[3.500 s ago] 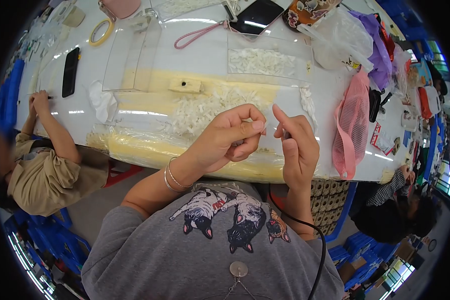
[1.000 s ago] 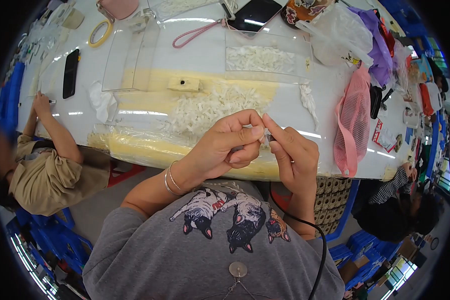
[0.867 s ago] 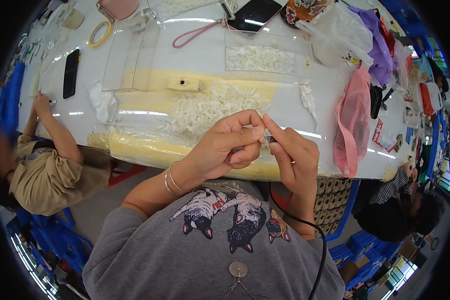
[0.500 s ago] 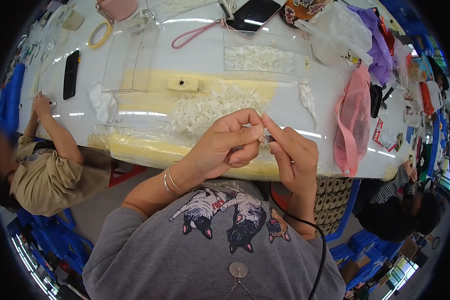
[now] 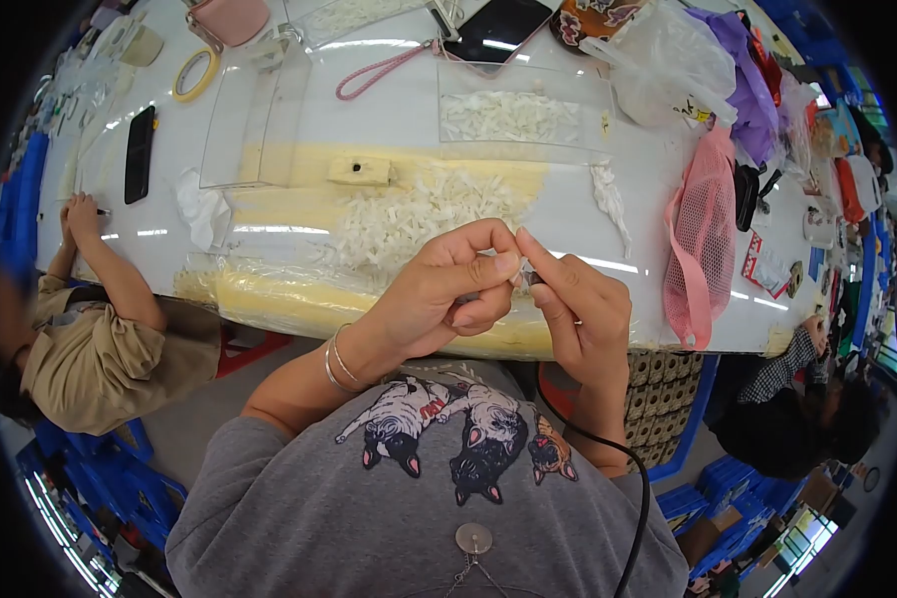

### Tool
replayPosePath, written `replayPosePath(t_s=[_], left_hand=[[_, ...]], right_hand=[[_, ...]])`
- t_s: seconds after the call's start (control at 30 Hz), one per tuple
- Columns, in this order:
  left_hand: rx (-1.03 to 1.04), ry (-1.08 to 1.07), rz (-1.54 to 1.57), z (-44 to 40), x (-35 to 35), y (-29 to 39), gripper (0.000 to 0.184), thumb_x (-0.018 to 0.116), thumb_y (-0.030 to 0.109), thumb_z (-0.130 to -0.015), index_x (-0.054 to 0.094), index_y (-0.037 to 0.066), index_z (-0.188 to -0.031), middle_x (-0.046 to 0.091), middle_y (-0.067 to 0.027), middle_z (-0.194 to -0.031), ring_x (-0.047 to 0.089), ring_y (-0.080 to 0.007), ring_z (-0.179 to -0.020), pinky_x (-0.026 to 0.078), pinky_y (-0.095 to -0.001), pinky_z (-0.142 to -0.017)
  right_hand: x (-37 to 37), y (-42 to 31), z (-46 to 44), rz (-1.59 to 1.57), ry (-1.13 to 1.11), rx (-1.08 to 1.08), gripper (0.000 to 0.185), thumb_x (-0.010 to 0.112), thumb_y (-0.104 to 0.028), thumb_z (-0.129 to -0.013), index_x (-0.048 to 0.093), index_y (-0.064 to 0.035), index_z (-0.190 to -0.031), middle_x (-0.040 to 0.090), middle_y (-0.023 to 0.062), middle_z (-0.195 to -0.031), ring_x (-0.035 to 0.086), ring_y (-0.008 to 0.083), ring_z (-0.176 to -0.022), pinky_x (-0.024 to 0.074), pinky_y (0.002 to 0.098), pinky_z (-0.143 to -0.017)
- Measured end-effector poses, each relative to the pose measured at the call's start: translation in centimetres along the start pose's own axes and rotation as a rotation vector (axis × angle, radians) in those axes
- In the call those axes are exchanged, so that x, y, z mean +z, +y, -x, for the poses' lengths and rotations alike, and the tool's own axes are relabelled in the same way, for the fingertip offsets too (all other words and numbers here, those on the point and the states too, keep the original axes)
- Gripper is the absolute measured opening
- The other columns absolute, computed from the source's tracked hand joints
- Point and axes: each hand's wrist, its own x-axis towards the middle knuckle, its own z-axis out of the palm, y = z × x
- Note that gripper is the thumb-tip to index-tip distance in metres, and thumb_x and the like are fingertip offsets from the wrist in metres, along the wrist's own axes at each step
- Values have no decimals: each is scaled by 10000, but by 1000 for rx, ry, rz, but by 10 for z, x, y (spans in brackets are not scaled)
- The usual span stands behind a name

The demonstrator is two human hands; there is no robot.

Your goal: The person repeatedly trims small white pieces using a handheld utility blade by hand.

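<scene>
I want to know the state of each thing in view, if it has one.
Left hand: thumb and index pinched.
Right hand: index extended, grip unclear.
Strips: loosely heaped.
Tray: partly filled.
Block: hole facing up.
Tissue: crumpled.
Tape: lying flat.
Phone: lying flat.
Mesh bag: flattened.

Includes, on the white table: loose white strips, a pale block just beside them, a clear tray, tape roll, black phone, pink mesh bag.

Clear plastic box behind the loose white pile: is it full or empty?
The clear plastic box is partly filled. White strips lie inside, with bare space at its right side.
</scene>
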Motion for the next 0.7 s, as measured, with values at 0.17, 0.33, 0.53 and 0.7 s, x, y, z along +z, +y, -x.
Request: replayPosePath(t_s=[0.17,0.33,0.53,0.7], left_hand=[[31,22,-59,0,3,-1,186,513,242,-1082,508,74,-1004,407,39,-560,314,-38,-468,236,-210,-448],[58,70,-165,0,7,-2,165,519,212,-1075,515,65,-999,404,33,-558,313,-39,-467,244,-213,-454],[92,107,-320,0,9,-7,182,538,226,-1068,514,64,-990,397,48,-569,311,-33,-476,234,-213,-472],[74,82,-385,2,12,-9,178,542,226,-1066,520,61,-1000,397,53,-580,312,-30,-482,229,-214,-478]], right_hand=[[3,1,2,56,58,-13,466,710,-13,-854,680,-63,-1316,527,74,-652,495,208,-530,394,326,-505],[6,4,5,28,139,42,413,699,-15,-888,686,-51,-1299,545,68,-685,488,165,-558,379,300,-514],[7,8,14,-359,222,242,217,713,-20,-910,712,-22,-1127,589,1,-775,456,51,-651,342,220,-568],[17,5,7,-578,313,449,74,723,-26,-926,670,-5,-972,600,-23,-838,462,22,-695,355,187,-602]])
